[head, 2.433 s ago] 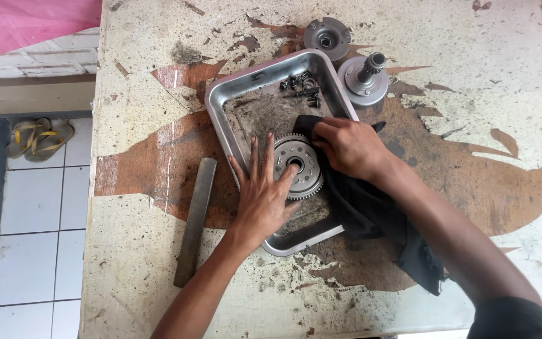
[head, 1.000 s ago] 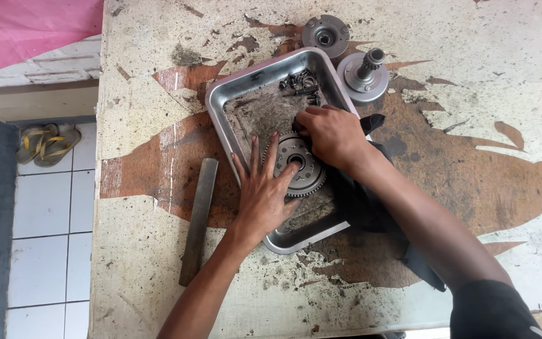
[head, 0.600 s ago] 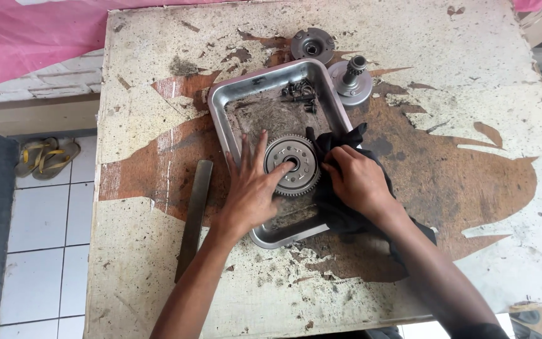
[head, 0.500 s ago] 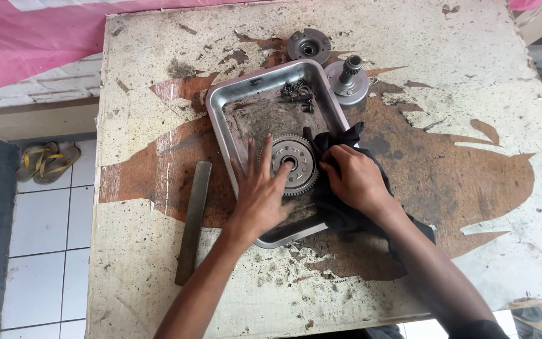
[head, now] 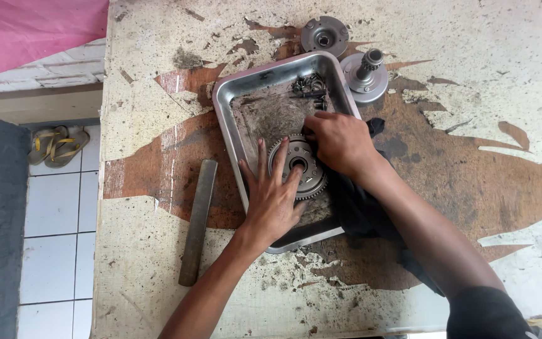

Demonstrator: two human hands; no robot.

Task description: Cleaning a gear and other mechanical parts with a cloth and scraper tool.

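Note:
A round toothed gear assembly [head: 300, 164] lies in a dirty metal tray [head: 226, 119] on a worn table. My left hand [head: 272, 198] rests flat on the gear's left side, fingers spread. My right hand [head: 339, 142] presses a black rag [head: 362, 213] against the gear's upper right edge; the rag trails over the tray's right rim. A heap of small bolts and springs [head: 309, 89] sits in the tray's far corner.
A flat metal bar [head: 197, 220] lies left of the tray. Two round engine parts stand beyond it: a disc [head: 324, 34] and a hub with a splined shaft [head: 366, 73]. Sandals [head: 58, 144] lie on the tiled floor left of the table edge.
My right hand with the rag has moved from the gear's right side up to its far edge. The left hand stays flat on the gear.

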